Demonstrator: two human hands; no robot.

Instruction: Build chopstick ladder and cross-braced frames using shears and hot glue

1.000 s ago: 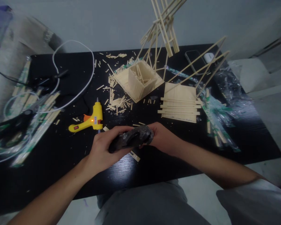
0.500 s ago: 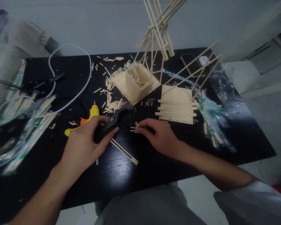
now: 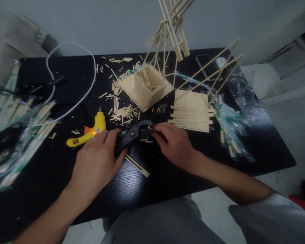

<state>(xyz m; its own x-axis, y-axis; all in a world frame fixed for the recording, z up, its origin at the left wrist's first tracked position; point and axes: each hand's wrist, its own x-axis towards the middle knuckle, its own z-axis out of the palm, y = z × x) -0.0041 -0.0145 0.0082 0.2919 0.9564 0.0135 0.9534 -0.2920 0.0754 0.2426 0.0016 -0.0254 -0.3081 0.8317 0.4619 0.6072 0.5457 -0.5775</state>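
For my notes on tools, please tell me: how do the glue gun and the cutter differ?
The glue gun is yellow; the cutter is black. The glue gun lies on the table; the cutter is gripped in the left hand. Both are hand tools.

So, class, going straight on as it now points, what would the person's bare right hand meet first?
Probably the black curved-headed hand tool in the left hand, though depth is unclear.

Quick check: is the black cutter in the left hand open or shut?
Open: the black cutter has its jaws apart, a gap showing between them, close to the right hand.
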